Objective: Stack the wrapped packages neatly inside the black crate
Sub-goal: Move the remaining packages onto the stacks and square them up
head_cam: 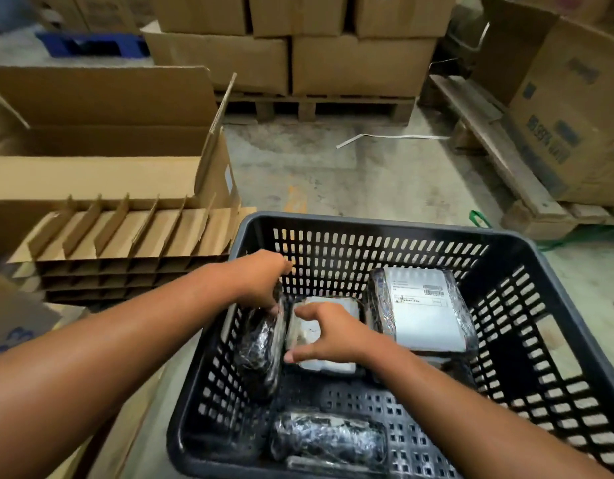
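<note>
A black slotted crate (540, 305) fills the lower right of the head view. Inside, my left hand (260, 281) grips the top of a black-wrapped package (260, 354) that stands on edge against the left wall. My right hand (328, 335) is closed over a white-labelled package (328, 364) lying flat at the middle of the floor. A bigger wrapped package with a white shipping label (426, 309) rests on another package at the back right. One more black-wrapped package (328, 439) lies flat by the near wall.
Stacked cardboard dividers (133, 243) and an open carton (101, 143) stand left of the crate. Pallets with brown boxes (326, 60) line the back and the right side (568, 108). Bare concrete floor (350, 174) lies beyond the crate.
</note>
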The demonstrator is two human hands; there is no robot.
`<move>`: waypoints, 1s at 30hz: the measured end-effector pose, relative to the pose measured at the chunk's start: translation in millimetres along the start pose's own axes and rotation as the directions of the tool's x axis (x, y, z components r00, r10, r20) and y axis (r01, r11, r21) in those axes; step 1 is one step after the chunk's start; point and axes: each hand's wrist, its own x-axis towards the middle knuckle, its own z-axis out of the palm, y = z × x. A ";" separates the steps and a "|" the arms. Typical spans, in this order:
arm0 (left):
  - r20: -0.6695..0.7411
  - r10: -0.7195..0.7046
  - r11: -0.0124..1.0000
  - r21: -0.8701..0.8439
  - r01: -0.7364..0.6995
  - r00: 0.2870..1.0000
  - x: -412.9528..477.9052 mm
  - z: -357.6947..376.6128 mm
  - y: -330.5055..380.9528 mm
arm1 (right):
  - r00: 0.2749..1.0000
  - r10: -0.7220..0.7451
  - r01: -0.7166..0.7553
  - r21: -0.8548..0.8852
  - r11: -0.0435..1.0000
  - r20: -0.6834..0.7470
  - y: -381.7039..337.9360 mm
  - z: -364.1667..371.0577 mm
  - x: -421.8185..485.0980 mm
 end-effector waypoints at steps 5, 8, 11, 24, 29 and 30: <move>0.063 0.041 0.984 0.171 -0.051 0.997 -3.7 2.1 4.6 | 0.999 -0.051 0.048 0.222 0.974 0.007 2.2 57.6 0.5; 0.068 0.045 0.981 0.185 -0.057 0.997 -1.0 1.3 6.0 | 0.994 -0.039 0.062 0.246 0.967 -0.099 5.3 73.2 2.7; 0.096 0.057 0.982 0.173 -0.073 0.994 1.9 1.2 1.1 | 0.989 -0.073 0.110 0.316 0.942 -0.128 15.2 83.0 -2.2; -0.034 0.361 0.834 0.460 -0.306 0.932 5.2 5.9 3.6 | 0.954 0.022 0.144 0.519 0.842 -0.300 24.1 57.2 -0.4; -0.047 0.373 0.864 0.383 -0.328 0.927 1.7 -1.4 -6.1 | 0.951 -0.074 0.220 0.493 0.842 -0.300 31.7 22.1 0.4; -0.047 0.376 0.867 0.370 -0.333 0.926 -0.4 -2.4 -8.1 | 0.951 -0.075 0.218 0.476 0.852 -0.301 35.1 13.3 0.0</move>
